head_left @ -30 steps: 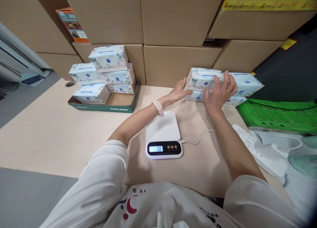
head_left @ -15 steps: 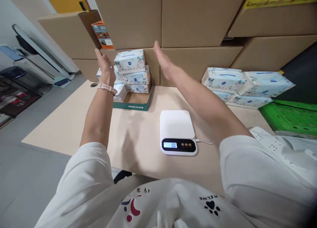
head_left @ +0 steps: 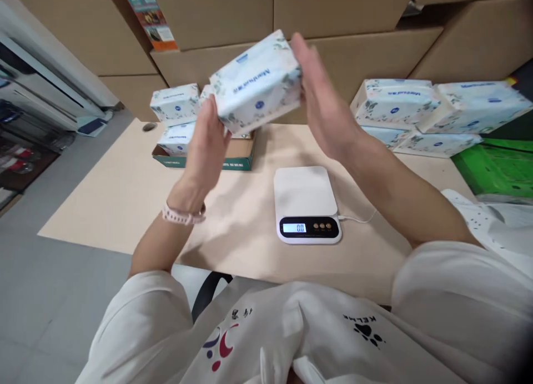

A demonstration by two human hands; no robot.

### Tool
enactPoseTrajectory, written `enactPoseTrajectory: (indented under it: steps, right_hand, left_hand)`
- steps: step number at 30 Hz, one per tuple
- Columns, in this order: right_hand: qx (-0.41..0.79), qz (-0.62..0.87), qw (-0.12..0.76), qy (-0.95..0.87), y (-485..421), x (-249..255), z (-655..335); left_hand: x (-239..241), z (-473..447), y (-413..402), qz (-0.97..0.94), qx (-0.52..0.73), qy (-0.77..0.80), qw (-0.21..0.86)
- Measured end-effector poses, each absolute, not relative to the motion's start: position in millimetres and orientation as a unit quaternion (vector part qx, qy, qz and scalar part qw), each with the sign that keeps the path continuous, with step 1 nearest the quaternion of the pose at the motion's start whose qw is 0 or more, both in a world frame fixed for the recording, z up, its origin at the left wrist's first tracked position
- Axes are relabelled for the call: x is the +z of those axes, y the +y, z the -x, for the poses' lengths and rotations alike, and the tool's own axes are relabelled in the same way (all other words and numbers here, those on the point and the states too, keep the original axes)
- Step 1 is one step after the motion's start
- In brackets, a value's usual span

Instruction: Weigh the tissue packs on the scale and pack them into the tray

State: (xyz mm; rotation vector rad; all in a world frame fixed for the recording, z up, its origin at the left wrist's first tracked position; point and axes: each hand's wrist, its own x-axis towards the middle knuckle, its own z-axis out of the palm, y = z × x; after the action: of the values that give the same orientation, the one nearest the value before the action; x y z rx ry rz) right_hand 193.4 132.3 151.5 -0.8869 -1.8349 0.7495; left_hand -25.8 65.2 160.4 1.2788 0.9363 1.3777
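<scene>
A tissue pack (head_left: 258, 84), white and pale blue with a leaf print, is held tilted in the air between both hands. My left hand (head_left: 208, 139) grips its left end, with some fingers hidden beneath. Against the pack's right end presses my right hand (head_left: 320, 95), blurred a little by motion. Below them on the table lies a white digital scale (head_left: 306, 192), its display reading 0.0 and its plate bare. Behind my left hand, a low green-edged cardboard tray (head_left: 239, 163) holds other tissue packs (head_left: 177, 103), partly covered by the lifted one.
More tissue packs (head_left: 395, 103) are stacked two high at the right of the table (head_left: 104, 189). Large cardboard boxes (head_left: 216, 17) wall off the back. A cable (head_left: 358, 220) runs right from the scale. A green plastic crate (head_left: 495, 167) stands at far right.
Both hands have closed on the top tissue pack and lifted it off the stack, toward me and to the right. The view has tipped downward slightly.
</scene>
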Motion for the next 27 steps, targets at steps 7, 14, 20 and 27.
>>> enactPoseTrajectory:
  steps: [7, 14, 20, 27]
  right_hand:
    - [0.409, 0.451, 0.433, -0.665, -2, 74, -267]
    - [0.414, 0.488, 0.441, -0.629, -30, 29, -284]
    - [0.370, 0.489, 0.475, -0.631, -31, 6, -293]
    - [0.271, 0.557, 0.549, -0.562, -33, -3, -315]
  left_hand:
    - [88, -14, -9, -0.561, 0.421, 0.365, 0.612]
    - [48, -17, -20, -0.577, 0.358, 0.408, 0.610]
    - [46, -19, -21, -0.609, 0.399, 0.434, 0.530]
    - [43, 1, 2, -0.531, 0.531, 0.477, 0.457]
